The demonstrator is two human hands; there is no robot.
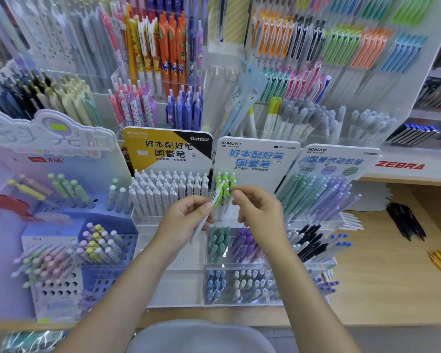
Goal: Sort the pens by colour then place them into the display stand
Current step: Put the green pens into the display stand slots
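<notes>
White pen (209,212) with lime clip tilting upright, sitting just near of lime pens (225,186) standing in the clear display stand (239,266).

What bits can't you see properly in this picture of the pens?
Head view only:
- The white pen with a lime-green clip: its middle is hidden by the left hand.
- The right hand: its fingertips curl by the lime-green pens in the stand; whether it pinches one cannot be told.
- The small print under the blue characters on the white Kokuyo sign is too small.
- The top racks are blurred.
</notes>
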